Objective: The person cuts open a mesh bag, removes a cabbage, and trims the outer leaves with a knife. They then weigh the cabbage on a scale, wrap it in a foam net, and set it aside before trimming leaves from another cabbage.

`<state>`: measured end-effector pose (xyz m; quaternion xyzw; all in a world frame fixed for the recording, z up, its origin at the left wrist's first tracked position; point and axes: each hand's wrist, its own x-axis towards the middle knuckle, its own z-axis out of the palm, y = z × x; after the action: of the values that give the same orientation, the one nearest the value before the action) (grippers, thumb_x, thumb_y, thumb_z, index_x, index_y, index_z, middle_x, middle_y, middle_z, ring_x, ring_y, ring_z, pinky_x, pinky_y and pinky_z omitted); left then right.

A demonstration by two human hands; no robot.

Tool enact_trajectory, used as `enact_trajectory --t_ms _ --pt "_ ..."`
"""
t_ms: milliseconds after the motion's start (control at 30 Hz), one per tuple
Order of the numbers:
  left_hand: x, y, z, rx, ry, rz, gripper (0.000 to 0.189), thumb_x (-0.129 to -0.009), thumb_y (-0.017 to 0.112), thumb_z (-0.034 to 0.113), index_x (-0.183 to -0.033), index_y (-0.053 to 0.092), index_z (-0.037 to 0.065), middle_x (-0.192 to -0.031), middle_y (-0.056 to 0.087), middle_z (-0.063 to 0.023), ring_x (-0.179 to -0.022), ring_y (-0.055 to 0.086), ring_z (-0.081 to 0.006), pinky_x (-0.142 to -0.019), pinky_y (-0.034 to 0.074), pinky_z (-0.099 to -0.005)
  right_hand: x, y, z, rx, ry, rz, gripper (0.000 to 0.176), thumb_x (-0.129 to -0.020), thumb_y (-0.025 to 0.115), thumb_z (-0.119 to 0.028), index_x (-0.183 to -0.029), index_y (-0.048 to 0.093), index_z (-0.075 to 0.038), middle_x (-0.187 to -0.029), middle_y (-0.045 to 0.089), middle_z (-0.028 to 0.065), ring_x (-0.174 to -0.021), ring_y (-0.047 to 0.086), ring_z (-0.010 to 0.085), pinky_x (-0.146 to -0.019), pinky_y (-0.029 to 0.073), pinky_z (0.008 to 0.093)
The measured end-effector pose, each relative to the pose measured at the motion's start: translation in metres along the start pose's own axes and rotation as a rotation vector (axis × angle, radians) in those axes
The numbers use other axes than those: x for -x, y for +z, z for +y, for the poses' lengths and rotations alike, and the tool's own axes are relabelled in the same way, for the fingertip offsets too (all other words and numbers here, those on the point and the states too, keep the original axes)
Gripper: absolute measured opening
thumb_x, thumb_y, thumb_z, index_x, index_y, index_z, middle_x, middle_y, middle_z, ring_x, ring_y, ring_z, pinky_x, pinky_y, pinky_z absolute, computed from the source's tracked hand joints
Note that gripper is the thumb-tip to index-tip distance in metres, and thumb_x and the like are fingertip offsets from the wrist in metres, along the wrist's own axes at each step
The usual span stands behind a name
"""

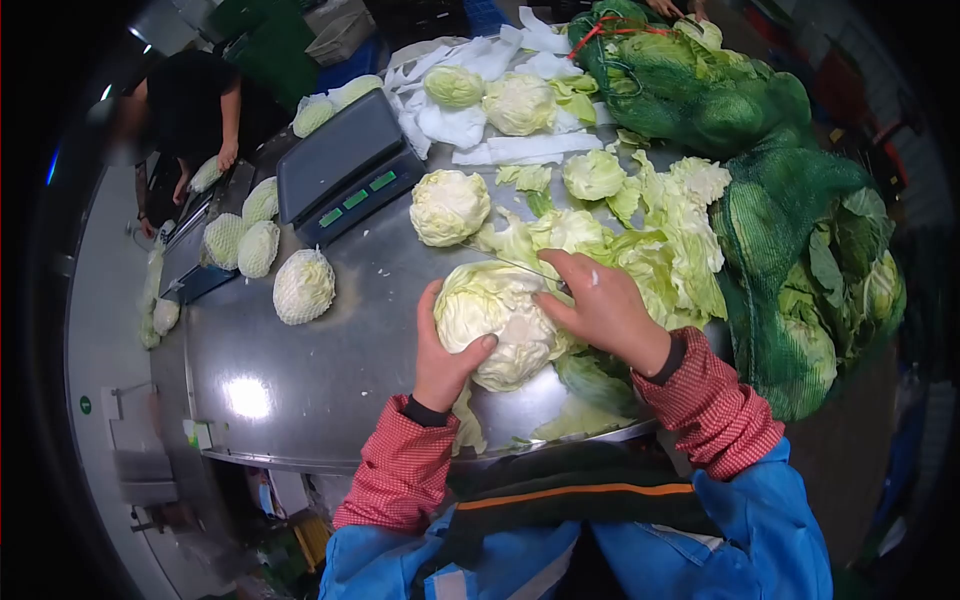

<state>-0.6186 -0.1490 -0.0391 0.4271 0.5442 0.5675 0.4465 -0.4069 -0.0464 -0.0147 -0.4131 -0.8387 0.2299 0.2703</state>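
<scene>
A pale cabbage point(497, 325) sits at the middle of the metal table's front part. My left hand point(446, 352) grips its left side, thumb on top. At its upper right is my right hand point(603, 308), fingers closed round a thin knife point(510, 262) whose blade points up and left over the cabbage. Loose green leaves point(655, 262) lie under and beyond my right hand. Another trimmed cabbage point(450, 208) rests just behind the held one.
A digital scale point(345, 165) stands at the back left, with net-wrapped cabbages point(304, 287) near it. Green mesh sacks point(790, 250) of cabbages line the right side. White foam nets point(455, 122) lie at the back. A person point(190, 105) works at the far left.
</scene>
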Motion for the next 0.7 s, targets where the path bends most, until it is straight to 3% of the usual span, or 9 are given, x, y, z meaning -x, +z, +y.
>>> enact_trajectory --t_ms 67,167,267,367,467,567,600,700 --pt "0.001 0.003 0.004 0.071 -0.031 -0.026 0.095 -0.071 0.082 0.010 -0.146 0.024 0.003 -0.137 0.045 -0.0167 -0.125 0.049 -0.0255 -0.106 0.042 -0.0384 -0.001 -0.004 -0.001 0.090 -0.059 -0.037 0.039 -0.081 0.071 -0.025 -0.115 0.060 -0.011 -0.085 0.067 0.0126 -0.071 0.066 0.0331 -0.060 0.052 0.0428" --pt "0.004 -0.001 0.000 -0.145 0.031 -0.130 0.097 -0.070 0.084 0.012 -0.146 0.025 0.002 -0.137 0.046 -0.0169 -0.125 0.049 -0.0250 -0.106 0.041 -0.0373 -0.001 0.000 0.007 0.241 -0.119 -0.090 0.036 -0.079 0.071 -0.023 -0.111 0.062 -0.010 -0.078 0.065 0.0134 -0.072 0.066 0.0345 -0.060 0.052 0.0437" --pt "0.009 0.005 -0.005 -0.069 -0.009 -0.137 0.099 -0.068 0.085 0.012 -0.146 0.026 0.002 -0.136 0.047 -0.0169 -0.126 0.048 -0.0253 -0.107 0.040 -0.0367 -0.005 -0.001 0.012 0.256 -0.071 -0.185 0.028 -0.078 0.069 -0.019 -0.102 0.063 -0.007 -0.071 0.064 0.0152 -0.070 0.066 0.0353 -0.060 0.051 0.0444" --pt "0.010 0.006 -0.012 -0.062 0.006 -0.149 0.103 -0.069 0.086 0.019 -0.148 0.023 0.002 -0.138 0.045 -0.0171 -0.129 0.046 -0.0263 -0.109 0.037 -0.0378 -0.005 0.014 0.032 0.075 0.037 -0.062 0.018 -0.077 0.067 -0.015 -0.091 0.066 -0.004 -0.067 0.063 0.0208 -0.064 0.065 0.0350 -0.056 0.051 0.0429" --pt "0.015 -0.002 -0.019 -0.066 0.122 -0.224 0.107 -0.069 0.085 0.027 -0.150 0.020 0.002 -0.142 0.041 -0.0175 -0.132 0.043 -0.0271 -0.111 0.034 -0.0387 -0.011 0.042 0.091 0.062 0.235 -0.090 0.022 -0.082 0.068 -0.020 -0.093 0.066 -0.002 -0.067 0.065 0.0176 -0.059 0.064 0.0322 -0.055 0.050 0.0411" --pt "0.019 0.006 -0.012 0.111 0.054 -0.197 0.110 -0.069 0.084 0.032 -0.151 0.018 0.002 -0.145 0.037 -0.0174 -0.135 0.040 -0.0277 -0.112 0.033 -0.0394 0.001 0.017 0.072 -0.558 0.504 -0.204 0.036 -0.085 0.068 -0.034 -0.098 0.065 0.000 -0.067 0.066 0.0119 -0.059 0.064 0.0288 -0.058 0.050 0.0403" --pt "0.017 0.005 -0.016 0.130 0.009 -0.160 0.109 -0.069 0.084 0.028 -0.151 0.017 0.002 -0.145 0.037 -0.0169 -0.135 0.040 -0.0274 -0.112 0.034 -0.0393 0.002 0.005 0.060 -0.635 0.584 -0.247 0.052 -0.084 0.069 -0.047 -0.104 0.065 0.001 -0.073 0.067 0.0096 -0.069 0.065 0.0260 -0.064 0.051 0.0382" --pt "0.015 0.003 -0.016 0.128 -0.037 -0.145 0.107 -0.069 0.084 0.023 -0.151 0.019 0.002 -0.144 0.039 -0.0168 -0.133 0.042 -0.0268 -0.111 0.035 -0.0388 0.018 -0.006 0.039 -0.452 0.277 -0.173 0.057 -0.082 0.070 -0.049 -0.110 0.064 0.000 -0.080 0.068 0.0144 -0.075 0.066 0.0281 -0.070 0.052 0.0372"
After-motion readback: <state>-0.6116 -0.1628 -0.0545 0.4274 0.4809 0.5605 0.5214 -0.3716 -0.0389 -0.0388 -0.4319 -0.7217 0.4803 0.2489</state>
